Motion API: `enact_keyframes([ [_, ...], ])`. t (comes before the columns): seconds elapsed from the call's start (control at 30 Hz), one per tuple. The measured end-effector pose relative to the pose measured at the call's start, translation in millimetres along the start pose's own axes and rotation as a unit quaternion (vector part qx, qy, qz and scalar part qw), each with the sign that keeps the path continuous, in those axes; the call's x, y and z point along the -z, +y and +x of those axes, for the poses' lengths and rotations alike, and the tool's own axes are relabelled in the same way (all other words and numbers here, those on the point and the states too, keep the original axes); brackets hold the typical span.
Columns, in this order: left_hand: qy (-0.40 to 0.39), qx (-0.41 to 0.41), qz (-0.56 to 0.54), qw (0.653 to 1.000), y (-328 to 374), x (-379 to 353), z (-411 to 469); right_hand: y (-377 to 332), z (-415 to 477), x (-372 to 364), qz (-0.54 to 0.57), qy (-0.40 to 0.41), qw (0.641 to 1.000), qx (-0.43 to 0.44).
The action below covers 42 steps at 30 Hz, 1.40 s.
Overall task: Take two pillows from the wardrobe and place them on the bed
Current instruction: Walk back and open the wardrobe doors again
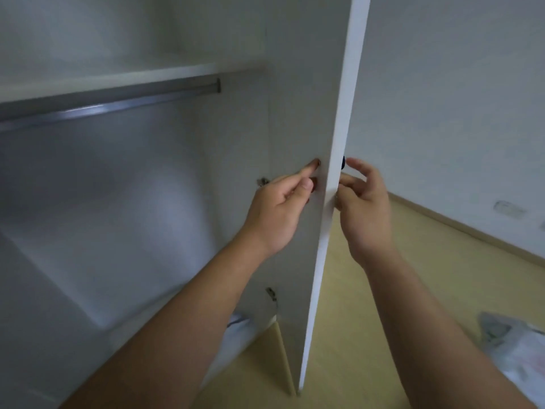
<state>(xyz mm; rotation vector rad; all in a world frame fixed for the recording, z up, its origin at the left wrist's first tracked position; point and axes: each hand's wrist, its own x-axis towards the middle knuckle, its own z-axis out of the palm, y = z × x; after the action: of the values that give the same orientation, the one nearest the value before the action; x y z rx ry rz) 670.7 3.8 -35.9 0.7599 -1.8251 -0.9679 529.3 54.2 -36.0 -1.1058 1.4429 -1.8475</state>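
The white wardrobe door (339,113) stands edge-on in the middle of the view, swung out from the wardrobe (88,202). My left hand (280,211) is on the door's inner side, fingers curled, with the index fingertip and thumb touching the panel. My right hand (362,202) is on the outer side with fingers spread loosely, just below a dark knob (343,162) and touching the door's edge. Low inside the wardrobe lies something white with a blue stripe (239,320), partly hidden by my left forearm; whether it is a pillow cannot be told. No bed is in view.
Inside the wardrobe a shelf (118,78) runs above a metal hanging rail (103,109). Two hinges (262,181) (271,293) sit on the side panel. A pale wooden floor (383,290) and white wall lie to the right, with a crumpled plastic bag (516,349) on the floor.
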Motion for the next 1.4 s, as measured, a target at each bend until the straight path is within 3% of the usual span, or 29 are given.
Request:
enact_keyframes([
  [0.17,-0.054,-0.052,0.063,0.995,4.9,-44.4,29.0,2.7,12.5,34.2,0.020,0.101,0.995,-0.013],
  [0.37,-0.096,-0.105,0.198,0.970,16.8,-91.1,67.4,7.0,36.0,70.3,-0.034,0.119,0.992,0.005],
  [0.43,-0.119,-0.109,0.210,0.964,15.6,-98.5,80.7,12.8,43.0,74.8,-0.065,0.121,0.990,0.008],
  [0.5,-0.122,-0.105,0.211,0.964,11.5,-100.7,90.6,21.2,48.1,73.8,-0.113,0.179,0.977,0.002],
  [0.57,-0.097,-0.083,0.188,0.974,3.1,-97.4,93.6,32.7,48.9,68.3,-0.147,0.247,0.958,0.007],
  [0.63,-0.071,-0.056,0.167,0.982,-11.3,-86.7,86.6,47.5,46.3,56.4,-0.160,0.255,0.954,0.001],
  [0.8,-0.049,0.067,0.191,0.978,-68.9,-30.0,34.0,86.9,29.9,6.4,-0.151,0.140,0.977,-0.063],
  [1.0,0.028,0.218,0.241,0.945,-128.7,74.5,-51.5,127.5,-14.0,-90.0,-0.151,-0.039,0.980,-0.125],
  [1.13,0.079,0.285,0.276,0.914,-164.6,143.1,-106.2,160.8,-51.2,-143.6,-0.188,-0.140,0.958,-0.168],
  [1.4,0.063,0.425,0.253,0.867,-260.7,182.8,-168.6,260.3,-73.9,-227.2,-0.253,-0.288,0.893,-0.236],
])
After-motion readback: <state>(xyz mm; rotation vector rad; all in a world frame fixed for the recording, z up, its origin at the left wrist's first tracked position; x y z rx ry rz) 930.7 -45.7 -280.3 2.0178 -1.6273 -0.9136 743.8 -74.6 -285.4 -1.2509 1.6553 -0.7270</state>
